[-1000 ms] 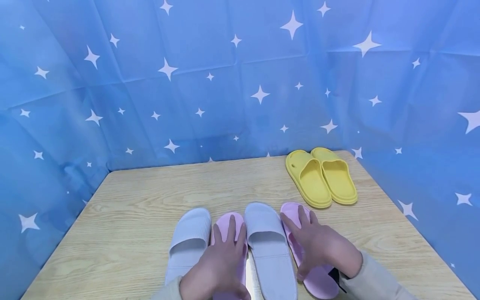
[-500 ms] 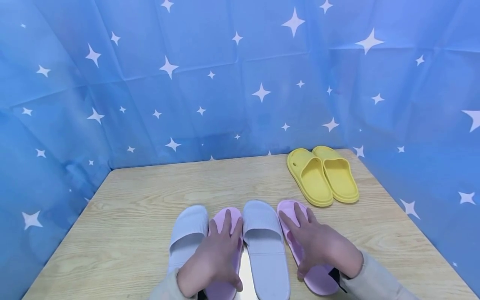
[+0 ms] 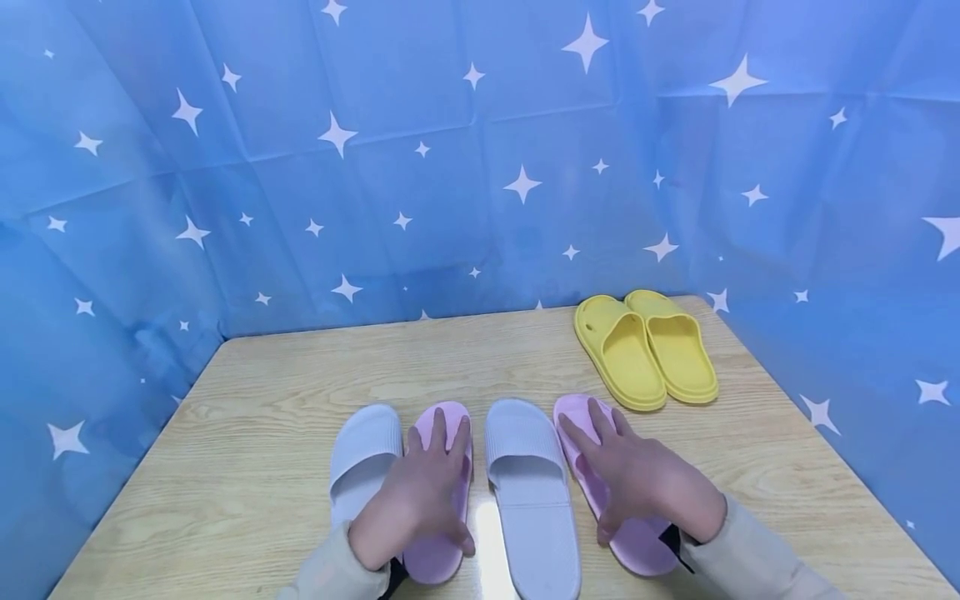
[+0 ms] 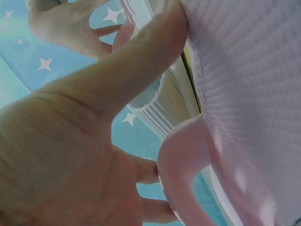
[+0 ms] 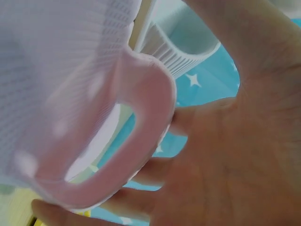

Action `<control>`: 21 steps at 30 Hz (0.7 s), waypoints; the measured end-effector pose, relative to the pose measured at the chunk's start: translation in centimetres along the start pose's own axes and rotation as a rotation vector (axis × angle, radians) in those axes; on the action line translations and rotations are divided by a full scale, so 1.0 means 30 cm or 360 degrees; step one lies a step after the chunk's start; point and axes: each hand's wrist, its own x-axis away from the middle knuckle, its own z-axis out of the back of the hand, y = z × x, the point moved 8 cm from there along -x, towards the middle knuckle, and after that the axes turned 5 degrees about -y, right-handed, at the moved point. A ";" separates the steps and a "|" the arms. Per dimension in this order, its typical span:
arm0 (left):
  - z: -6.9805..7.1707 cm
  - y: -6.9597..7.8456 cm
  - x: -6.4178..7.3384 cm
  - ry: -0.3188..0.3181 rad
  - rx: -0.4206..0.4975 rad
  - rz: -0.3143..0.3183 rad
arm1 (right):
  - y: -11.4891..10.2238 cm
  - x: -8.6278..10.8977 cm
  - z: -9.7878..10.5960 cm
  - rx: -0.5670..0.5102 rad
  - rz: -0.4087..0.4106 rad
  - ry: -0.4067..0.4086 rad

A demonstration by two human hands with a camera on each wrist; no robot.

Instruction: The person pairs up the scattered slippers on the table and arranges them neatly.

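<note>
Two pink slippers (image 3: 433, 562) (image 3: 643, 552) and two pale grey-blue slippers (image 3: 366, 465) (image 3: 536, 525) lie alternating in a row, toes away from me. My left hand (image 3: 422, 493) rests over the left pink slipper, fingers spread over its strap, thumb along its right edge. Over the right pink slipper lies my right hand (image 3: 637, 479), fingers spread on the strap and thumb at the left side. In the left wrist view my fingers touch the strap (image 4: 181, 160); the right wrist view shows fingers against the other pink strap (image 5: 157, 94).
A pair of yellow slippers (image 3: 630, 358) sits at the table's back right corner. Blue cloth (image 3: 420, 192) with white stars hangs behind and beside the wooden table (image 3: 262, 433).
My left hand and the left pink slipper have shifted left and slightly away, opening a gap beside the middle grey-blue slipper. The left grey-blue slipper has also moved left. My right hand stays nearly still.
</note>
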 end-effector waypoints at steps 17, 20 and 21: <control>-0.012 -0.001 0.051 0.0155 -0.0002 0.0009 | -0.017 0.042 0.012 0.0110 -0.0073 0.0164; 0.001 0.006 0.064 0.0224 -0.0091 0.0031 | -0.038 0.076 0.019 0.0244 -0.0102 0.0224; 0.006 0.009 0.070 0.0253 -0.0132 0.0041 | -0.048 0.088 0.022 0.0276 -0.0108 0.0246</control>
